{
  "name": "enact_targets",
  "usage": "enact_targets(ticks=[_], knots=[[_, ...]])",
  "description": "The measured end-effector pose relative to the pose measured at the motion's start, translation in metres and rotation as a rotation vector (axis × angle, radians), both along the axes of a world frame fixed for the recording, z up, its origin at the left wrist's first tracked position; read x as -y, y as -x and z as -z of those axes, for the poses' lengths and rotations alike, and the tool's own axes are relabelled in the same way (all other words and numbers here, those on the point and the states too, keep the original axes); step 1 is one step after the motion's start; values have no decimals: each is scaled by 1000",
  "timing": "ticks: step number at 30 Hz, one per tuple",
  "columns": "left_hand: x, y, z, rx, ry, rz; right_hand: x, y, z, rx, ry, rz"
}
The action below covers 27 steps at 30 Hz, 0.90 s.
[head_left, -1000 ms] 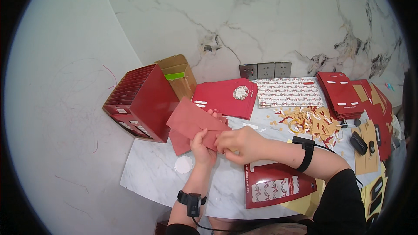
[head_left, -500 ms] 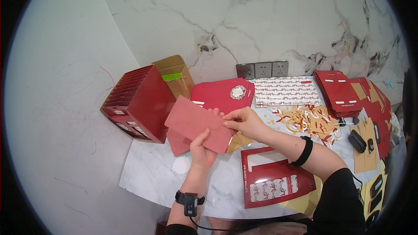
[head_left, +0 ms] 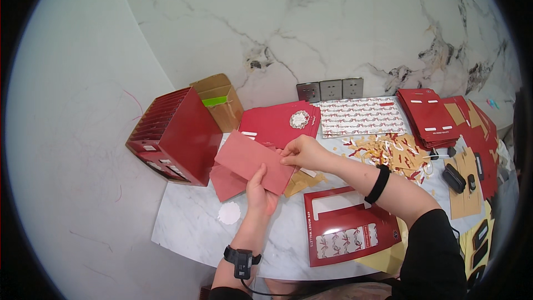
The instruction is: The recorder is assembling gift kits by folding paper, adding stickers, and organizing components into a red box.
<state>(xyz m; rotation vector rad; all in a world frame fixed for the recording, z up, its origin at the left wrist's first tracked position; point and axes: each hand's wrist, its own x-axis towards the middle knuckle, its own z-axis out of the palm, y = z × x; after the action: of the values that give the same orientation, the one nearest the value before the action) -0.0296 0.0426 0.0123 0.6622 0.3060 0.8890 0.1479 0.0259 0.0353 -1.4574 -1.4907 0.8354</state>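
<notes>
My left hand [head_left: 261,195] holds a small stack of flat pink paper envelopes [head_left: 244,156] from below, thumb pressed on top and fingers hidden behind. At the stack's upper right edge, my right hand [head_left: 305,153] pinches the paper between thumb and forefinger. More pink envelopes [head_left: 226,183] lie on the table under and left of the held stack. To the right of the stack, partly beneath it, is tan paper [head_left: 302,182]. A white scalloped paper tag [head_left: 229,213] rests near my left wrist.
A red box with slots [head_left: 183,139] stands at the left beside an open cardboard box [head_left: 222,100]. Red folded sleeves [head_left: 277,122], patterned sheets [head_left: 361,116] and paper scraps [head_left: 388,153] line the back. A red windowed package [head_left: 350,244] lies in front; a black case [head_left: 454,179] is at right.
The held pink stack has shifted slightly right and down relative to the table. My right hand stays pinched at its edge, and the view has moved a little.
</notes>
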Motion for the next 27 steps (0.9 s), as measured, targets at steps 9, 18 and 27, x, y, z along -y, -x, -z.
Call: enact_targets(ticks=[9,18,27], knots=[[-9,0,15,-15,64,-469,-51,-66,26,497,183,654],[-11,1,15,15,229,-569,-50,-43,39,610,226,705],[-11,2,14,2,229,-574,-64,-56,50,338,246,780]])
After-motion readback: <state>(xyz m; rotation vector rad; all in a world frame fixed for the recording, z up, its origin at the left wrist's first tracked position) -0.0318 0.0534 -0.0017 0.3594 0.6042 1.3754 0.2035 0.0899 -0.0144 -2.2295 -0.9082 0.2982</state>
